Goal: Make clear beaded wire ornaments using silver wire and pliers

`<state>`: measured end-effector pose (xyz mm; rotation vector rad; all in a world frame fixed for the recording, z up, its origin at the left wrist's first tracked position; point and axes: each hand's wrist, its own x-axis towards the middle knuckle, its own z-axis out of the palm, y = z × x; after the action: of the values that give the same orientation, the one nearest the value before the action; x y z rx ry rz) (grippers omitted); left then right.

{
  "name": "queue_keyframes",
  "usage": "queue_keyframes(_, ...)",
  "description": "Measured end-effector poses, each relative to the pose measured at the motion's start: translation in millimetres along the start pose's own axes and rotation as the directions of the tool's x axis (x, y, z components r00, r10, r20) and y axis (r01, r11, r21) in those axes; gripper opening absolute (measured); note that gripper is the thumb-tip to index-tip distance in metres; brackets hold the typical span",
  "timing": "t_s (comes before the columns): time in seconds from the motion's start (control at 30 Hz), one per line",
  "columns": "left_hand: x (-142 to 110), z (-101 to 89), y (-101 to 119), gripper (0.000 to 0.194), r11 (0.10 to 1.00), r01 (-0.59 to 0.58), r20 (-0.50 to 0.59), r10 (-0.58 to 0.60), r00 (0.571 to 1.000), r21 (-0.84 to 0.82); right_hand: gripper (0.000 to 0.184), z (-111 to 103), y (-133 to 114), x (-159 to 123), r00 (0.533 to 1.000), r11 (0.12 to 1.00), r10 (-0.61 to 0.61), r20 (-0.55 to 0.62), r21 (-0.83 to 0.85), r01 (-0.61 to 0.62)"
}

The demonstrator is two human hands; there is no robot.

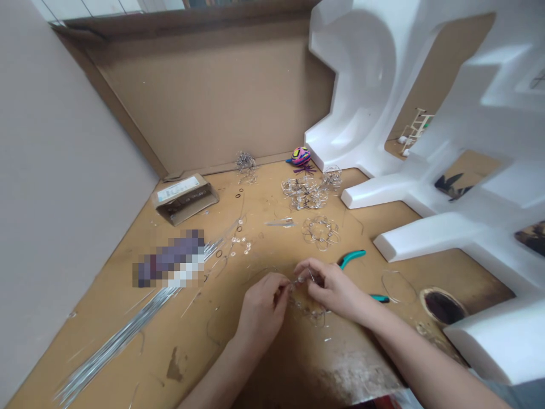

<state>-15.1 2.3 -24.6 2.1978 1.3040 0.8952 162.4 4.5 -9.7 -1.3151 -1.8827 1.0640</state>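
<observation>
While the left hand (266, 301) pinches a wire piece (314, 316) over the tabletop (204, 358), the right hand (330, 284) grasps it too; teal pliers (352, 258) lie partly hidden by the right forearm (398, 345), a wire ring (310, 231) beyond, a wire pile (304, 193) farther still.
</observation>
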Motion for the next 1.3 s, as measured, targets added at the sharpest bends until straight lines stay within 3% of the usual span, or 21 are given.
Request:
queue_keyframes(0.1,-0.3,1.3,0.3,0.011,0.997,0.073,-0.002,-0.073,0.997,-0.039,0.031,-0.7,2.9,-0.4,0.999,0.999,0.028,0.042,0.029,-0.029)
queue_keyframes(0.27,0.6,3.2,-2.3,0.013,0.997,0.046,0.002,-0.046,0.999,-0.065,0.032,2.0,8.5,-1.6,0.989,0.992,0.059,0.135,0.103,-0.074)
queue_keyframes(0.63,0.7,5.7,1.5,0.009,0.897,0.182,0.005,-0.197,0.98,-0.402,0.029,-2.9,-2.9,-2.5,0.997,1.0,-0.013,0.078,0.003,0.013)
queue_keyframes(0.83,4.6,-0.4,4.0,0.013,0.847,0.256,0.107,-0.233,0.967,-0.467,0.027,-3.6,-3.9,-3.9,0.994,0.997,-0.039,0.101,-0.063,0.046)
queue_keyframes(0.93,7.7,-3.4,3.1,0.011,0.84,0.252,0.082,-0.242,0.967,-0.48,0.028,-3.6,-3.0,-4.3,0.993,0.997,-0.04,0.107,-0.067,0.047)
queue_keyframes(1.07,9.5,-5.8,0.6,0.009,0.793,0.191,0.065,-0.189,0.98,-0.578,0.019,-3.0,-1.1,-3.2,0.992,0.991,-0.021,0.121,0.134,0.004)
queue_keyframes(1.2,9.0,-8.5,1.0,0.009,0.666,0.186,0.111,-0.155,0.982,-0.722,0.012,-4.0,-2.4,-0.4,0.988,0.91,-0.003,0.156,0.409,-0.062)
queue_keyframes(1.3,7.9,-11.0,4.2,0.009,0.653,0.174,0.086,-0.165,0.983,-0.737,0.013,-5.2,-4.9,1.4,0.986,0.852,0.003,0.167,0.517,-0.09)
